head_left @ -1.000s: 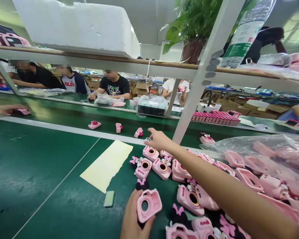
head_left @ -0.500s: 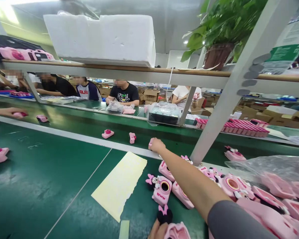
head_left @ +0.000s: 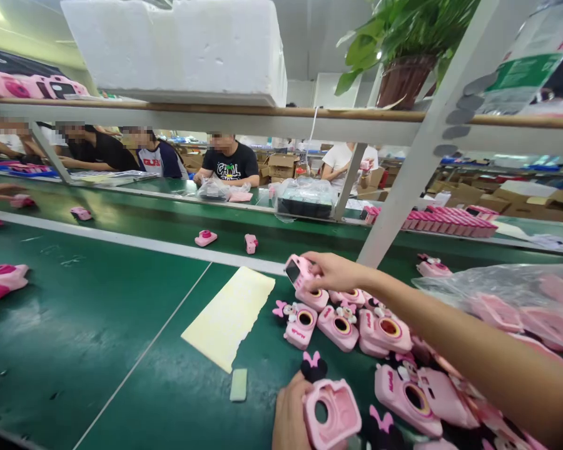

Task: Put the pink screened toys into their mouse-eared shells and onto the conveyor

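My left hand (head_left: 288, 420) grips a pink silicone camera case (head_left: 333, 412) with a round lens hole, at the bottom of the view. A black-eared figure with a pink bow (head_left: 313, 367) sits just above it. My right hand (head_left: 335, 272) reaches in from the right, its fingers closed on a pink toy camera (head_left: 303, 281) with a dark screen. Several pink cameras with mouse-ear decorations (head_left: 340, 328) lie close below that hand on the green work surface (head_left: 98, 325). A pale yellow sheet (head_left: 229, 315) and a small pale green block (head_left: 238, 384) lie left of them.
A clear plastic bag (head_left: 497, 297) of pink cases lies at the right. A green conveyor belt (head_left: 145, 228) carries pink cameras behind a white edge strip. A shelf with white foam (head_left: 169, 53) and a white upright (head_left: 403, 169) stands above it. Co-workers sit beyond.
My right hand has taken the pink camera from the belt's edge and drawn it toward me. My left hand has risen further into view with the case.
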A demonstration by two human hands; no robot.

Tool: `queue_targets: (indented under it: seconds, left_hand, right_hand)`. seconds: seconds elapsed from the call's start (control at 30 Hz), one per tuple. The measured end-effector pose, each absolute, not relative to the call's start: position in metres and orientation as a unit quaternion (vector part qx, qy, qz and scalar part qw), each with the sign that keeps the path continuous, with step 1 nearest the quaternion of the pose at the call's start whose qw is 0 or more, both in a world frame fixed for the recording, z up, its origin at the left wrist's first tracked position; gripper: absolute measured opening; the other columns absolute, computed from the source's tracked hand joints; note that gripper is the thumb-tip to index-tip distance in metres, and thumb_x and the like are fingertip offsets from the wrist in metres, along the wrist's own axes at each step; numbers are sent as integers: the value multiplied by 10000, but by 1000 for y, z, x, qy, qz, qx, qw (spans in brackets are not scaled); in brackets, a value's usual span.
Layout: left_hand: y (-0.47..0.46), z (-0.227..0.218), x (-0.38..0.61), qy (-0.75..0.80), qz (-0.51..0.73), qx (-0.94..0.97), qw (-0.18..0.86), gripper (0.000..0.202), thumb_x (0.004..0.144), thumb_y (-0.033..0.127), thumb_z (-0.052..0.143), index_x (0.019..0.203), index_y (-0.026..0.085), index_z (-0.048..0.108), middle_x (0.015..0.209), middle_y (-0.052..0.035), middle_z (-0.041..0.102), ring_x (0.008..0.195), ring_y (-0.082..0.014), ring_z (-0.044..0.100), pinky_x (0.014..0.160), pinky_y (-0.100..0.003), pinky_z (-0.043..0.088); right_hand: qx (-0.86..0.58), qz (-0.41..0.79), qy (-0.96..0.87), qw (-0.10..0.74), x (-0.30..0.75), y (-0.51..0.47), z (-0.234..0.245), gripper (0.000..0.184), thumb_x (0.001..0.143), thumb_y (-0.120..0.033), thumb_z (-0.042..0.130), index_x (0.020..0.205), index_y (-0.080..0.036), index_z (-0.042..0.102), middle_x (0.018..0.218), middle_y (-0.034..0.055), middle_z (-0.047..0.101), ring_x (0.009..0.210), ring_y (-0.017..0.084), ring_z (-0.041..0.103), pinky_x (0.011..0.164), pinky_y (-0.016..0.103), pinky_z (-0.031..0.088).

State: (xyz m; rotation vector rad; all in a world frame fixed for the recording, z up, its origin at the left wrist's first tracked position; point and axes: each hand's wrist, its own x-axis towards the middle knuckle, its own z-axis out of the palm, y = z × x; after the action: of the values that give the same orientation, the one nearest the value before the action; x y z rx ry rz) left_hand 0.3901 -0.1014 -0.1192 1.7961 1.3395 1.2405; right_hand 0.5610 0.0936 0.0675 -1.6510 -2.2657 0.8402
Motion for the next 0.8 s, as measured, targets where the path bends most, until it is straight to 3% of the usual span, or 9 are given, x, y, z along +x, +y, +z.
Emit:
queue_targets:
  seconds: [0.13, 0.2, 0.3, 0.47, 0.67, 0.8]
  left_hand:
    - [-109, -93, 382, 499, 398, 668, 383, 492, 784, 267, 688, 1243, 238, 513, 1315, -120, 557, 1250, -304, 505, 1065, -502, 431]
    - [-109, -85, 381, 506, 390, 659, 396, 450, 789, 209, 676, 1208, 234, 512, 1251, -105, 543, 1211, -281, 506, 1050, -489, 432]
    - [-109, -81, 379, 487, 385, 667, 411, 480, 770, 117, 647, 1208, 262, 517, 1221, -66, 528, 1183, -242, 514, 1040, -446, 436]
    - [-112, -82, 376, 473, 389, 676, 409, 553, 769, 182, 708, 1275, 264, 500, 1274, -70, 517, 1227, -247, 507, 1075, -457, 426]
    - [-114, -83, 374, 467, 396, 671, 418, 593, 767, 191, 730, 1309, 245, 496, 1316, -98, 509, 1260, -259, 508, 1103, -483, 424]
    - [-112, -83, 369, 445, 389, 682, 431, 624, 751, 195, 751, 1322, 258, 510, 1331, -92, 519, 1274, -255, 514, 1118, -472, 426]
  right_hand:
    - [-447, 468, -762, 32, 583, -7, 63, 609, 725, -314, 800, 1292, -208, 606, 826, 13, 698, 693, 179, 618, 576, 237, 447]
    - [-409, 562, -719, 8, 589, -41, 52, 532, 764, -307, 771, 1267, -215, 624, 830, 15, 694, 689, 166, 606, 560, 224, 441]
    - [-391, 632, -669, 1, 594, -64, 33, 565, 819, -307, 727, 1356, -227, 572, 775, -8, 641, 616, 119, 532, 509, 192, 390]
    - [-382, 627, -678, 32, 598, -66, 17, 643, 872, -393, 688, 1464, -260, 478, 733, -33, 538, 604, 105, 437, 525, 192, 370]
    - [-389, 545, -742, 41, 596, -71, 16, 648, 897, -483, 653, 1485, -280, 470, 779, -9, 571, 667, 131, 470, 581, 210, 406]
    - [-362, 587, -724, 25, 593, -68, 9, 657, 900, -530, 630, 1494, -314, 449, 775, -22, 565, 584, 99, 439, 526, 193, 379]
